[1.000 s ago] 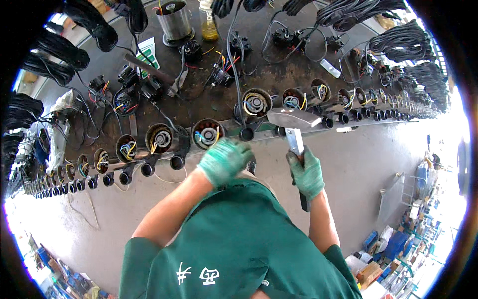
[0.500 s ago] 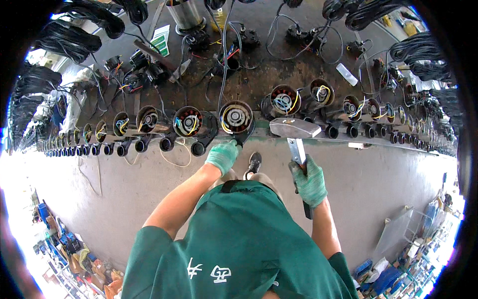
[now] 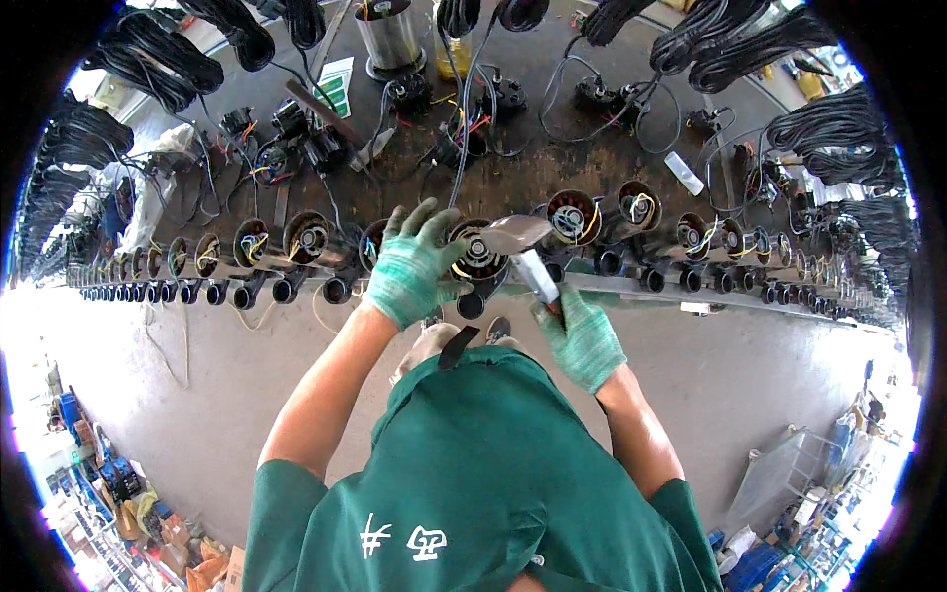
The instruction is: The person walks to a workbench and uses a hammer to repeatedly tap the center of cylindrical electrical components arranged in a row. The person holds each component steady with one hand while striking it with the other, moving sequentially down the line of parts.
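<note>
My right hand grips a hammer by its handle, and its metal head hangs at the right edge of a round motor housing. Rings and copper-coloured windings show inside that housing, with a short black tube on its near side. Just left of it is my left hand, its gloved fingers spread, partly covering a neighbouring housing. Whether the left hand touches either housing I cannot tell. Both hands wear green knitted gloves.
A long row of similar housings lines the table's near edge on both sides. Farther back lie bundled black cables, wired black parts, a metal cylinder and a flat bladed tool. Shelving with boxes stands at lower left.
My left hand has let go of the housing's near side and risen, fingers spreading. My right hand has brought the hammer leftward to the housing. The view has shifted a little.
</note>
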Demonstrator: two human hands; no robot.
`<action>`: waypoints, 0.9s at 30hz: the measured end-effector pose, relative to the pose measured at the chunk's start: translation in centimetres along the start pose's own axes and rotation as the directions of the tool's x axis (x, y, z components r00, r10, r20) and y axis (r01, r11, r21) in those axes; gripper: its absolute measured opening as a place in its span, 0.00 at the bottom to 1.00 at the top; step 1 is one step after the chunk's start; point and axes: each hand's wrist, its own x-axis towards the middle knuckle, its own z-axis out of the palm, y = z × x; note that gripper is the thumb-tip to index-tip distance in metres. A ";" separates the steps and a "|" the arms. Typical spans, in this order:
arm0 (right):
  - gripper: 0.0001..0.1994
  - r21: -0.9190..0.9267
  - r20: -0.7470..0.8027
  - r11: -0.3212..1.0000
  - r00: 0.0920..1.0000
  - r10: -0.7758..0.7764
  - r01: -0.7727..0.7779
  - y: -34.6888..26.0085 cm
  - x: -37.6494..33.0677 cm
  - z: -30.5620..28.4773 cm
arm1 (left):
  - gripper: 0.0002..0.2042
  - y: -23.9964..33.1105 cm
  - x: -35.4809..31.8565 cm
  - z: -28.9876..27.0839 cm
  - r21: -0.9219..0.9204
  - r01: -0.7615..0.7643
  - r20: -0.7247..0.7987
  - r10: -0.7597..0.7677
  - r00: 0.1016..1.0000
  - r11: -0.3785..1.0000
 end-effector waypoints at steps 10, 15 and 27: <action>0.18 -0.224 0.044 0.972 0.996 0.076 -0.065 -0.1 1.2 1.0 | 0.18 -4.2 -0.3 2.7 -0.115 -0.073 0.161 0.091 0.983 0.991; 0.18 -0.118 -0.001 0.989 0.996 0.091 -0.091 -2.7 0.3 1.1 | 0.17 -4.5 -0.6 2.9 -0.198 -0.059 0.079 0.076 0.994 0.978; 0.19 -0.070 -0.085 0.992 0.992 0.099 -0.105 -3.9 -0.1 2.1 | 0.21 -4.9 -0.6 3.3 -0.242 -0.029 0.065 0.046 0.997 0.970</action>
